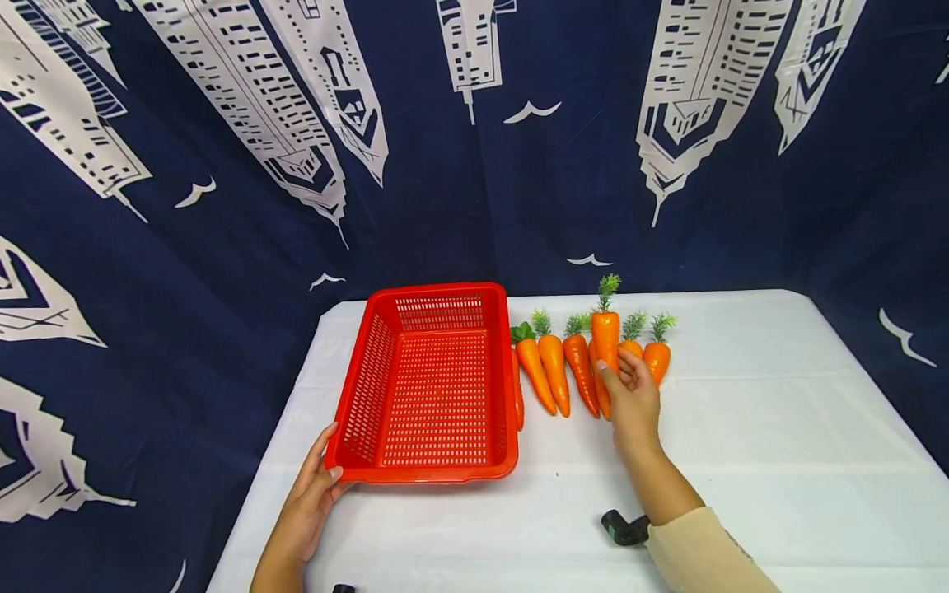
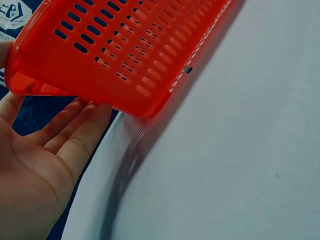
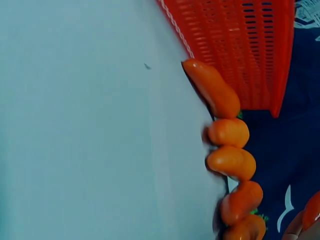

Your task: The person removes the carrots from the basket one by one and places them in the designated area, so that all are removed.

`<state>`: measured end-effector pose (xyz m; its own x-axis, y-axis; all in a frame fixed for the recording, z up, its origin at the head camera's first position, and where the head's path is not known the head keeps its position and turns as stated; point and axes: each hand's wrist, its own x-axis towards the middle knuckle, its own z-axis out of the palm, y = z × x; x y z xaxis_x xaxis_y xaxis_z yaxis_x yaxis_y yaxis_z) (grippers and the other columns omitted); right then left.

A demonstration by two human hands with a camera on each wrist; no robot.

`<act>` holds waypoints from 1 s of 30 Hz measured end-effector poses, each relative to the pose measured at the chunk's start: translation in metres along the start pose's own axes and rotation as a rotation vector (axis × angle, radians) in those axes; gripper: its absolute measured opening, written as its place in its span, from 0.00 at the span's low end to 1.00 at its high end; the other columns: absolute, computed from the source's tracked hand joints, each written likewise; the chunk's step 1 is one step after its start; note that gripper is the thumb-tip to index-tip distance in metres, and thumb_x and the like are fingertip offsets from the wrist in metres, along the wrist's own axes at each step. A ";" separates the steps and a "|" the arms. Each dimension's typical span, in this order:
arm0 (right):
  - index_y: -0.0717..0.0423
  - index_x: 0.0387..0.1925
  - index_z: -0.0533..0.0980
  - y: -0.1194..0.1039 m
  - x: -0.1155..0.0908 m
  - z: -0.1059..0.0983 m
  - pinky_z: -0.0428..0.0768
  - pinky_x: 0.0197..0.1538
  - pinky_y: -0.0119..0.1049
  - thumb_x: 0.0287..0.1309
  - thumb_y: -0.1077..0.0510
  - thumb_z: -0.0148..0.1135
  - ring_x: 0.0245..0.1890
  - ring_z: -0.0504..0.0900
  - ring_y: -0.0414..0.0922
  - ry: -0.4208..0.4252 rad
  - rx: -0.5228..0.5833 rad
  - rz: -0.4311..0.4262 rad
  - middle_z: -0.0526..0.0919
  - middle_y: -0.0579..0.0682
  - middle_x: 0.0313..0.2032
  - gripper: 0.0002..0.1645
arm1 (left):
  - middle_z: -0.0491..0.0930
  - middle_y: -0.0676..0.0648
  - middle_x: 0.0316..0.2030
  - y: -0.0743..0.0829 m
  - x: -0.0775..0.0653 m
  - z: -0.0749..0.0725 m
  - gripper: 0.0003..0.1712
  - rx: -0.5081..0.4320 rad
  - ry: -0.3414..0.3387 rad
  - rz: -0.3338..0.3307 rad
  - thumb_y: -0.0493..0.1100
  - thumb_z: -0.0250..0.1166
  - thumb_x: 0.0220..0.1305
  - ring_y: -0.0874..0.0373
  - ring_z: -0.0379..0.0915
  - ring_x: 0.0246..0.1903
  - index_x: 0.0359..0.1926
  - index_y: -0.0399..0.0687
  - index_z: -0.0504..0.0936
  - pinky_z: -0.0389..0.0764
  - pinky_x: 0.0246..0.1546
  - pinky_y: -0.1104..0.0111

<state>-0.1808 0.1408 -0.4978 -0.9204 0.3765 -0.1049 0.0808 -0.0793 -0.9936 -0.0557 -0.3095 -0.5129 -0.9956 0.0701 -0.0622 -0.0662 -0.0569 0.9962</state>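
Note:
A red plastic basket [image 1: 437, 395] with slotted walls stands on the table, with nothing in it. My left hand [image 1: 306, 502] holds its near left corner; in the left wrist view the fingers [image 2: 80, 135] reach up against the outside below the rim. My right hand [image 1: 632, 395] pinches an orange carrot [image 1: 605, 329] with a green leafy top, raised upright over the row. In the right wrist view only a bit of this held carrot [image 3: 314, 212] shows at the edge. Several other carrots [image 1: 552, 366] lie side by side right of the basket, some partly hidden by my hand.
A white cloth covers the table [image 1: 778, 461]. A black angled object [image 1: 624, 529] lies by my right sleeve, and another dark piece [image 1: 343, 589] shows at the bottom edge. Behind hangs a navy curtain [image 1: 563, 189] with white buildings and birds.

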 end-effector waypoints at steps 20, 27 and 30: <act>0.54 0.71 0.65 0.005 0.018 -0.043 0.76 0.47 0.17 0.65 0.51 0.67 0.48 0.73 0.35 0.132 0.138 0.083 0.73 0.38 0.49 0.37 | 0.45 0.45 0.78 0.001 0.000 0.002 0.37 0.009 0.017 -0.017 0.37 0.46 0.77 0.69 0.69 0.64 0.81 0.61 0.47 0.77 0.59 0.74; 0.50 0.70 0.66 0.004 0.025 -0.056 0.79 0.39 0.22 0.66 0.52 0.66 0.46 0.74 0.35 0.152 0.181 0.138 0.74 0.38 0.49 0.34 | 0.45 0.44 0.78 0.002 -0.001 0.002 0.37 0.005 0.023 -0.022 0.38 0.47 0.77 0.68 0.69 0.64 0.81 0.61 0.48 0.77 0.59 0.74; 0.51 0.71 0.64 0.002 0.028 -0.060 0.78 0.39 0.21 0.66 0.51 0.65 0.46 0.75 0.34 0.169 0.183 0.169 0.74 0.38 0.48 0.36 | 0.45 0.44 0.78 0.002 0.000 0.002 0.37 0.004 0.026 -0.022 0.38 0.47 0.77 0.68 0.69 0.64 0.81 0.61 0.48 0.77 0.59 0.74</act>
<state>-0.1830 0.2067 -0.5056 -0.8220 0.4908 -0.2888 0.1431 -0.3127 -0.9390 -0.0553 -0.3073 -0.5106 -0.9953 0.0458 -0.0858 -0.0881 -0.0521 0.9947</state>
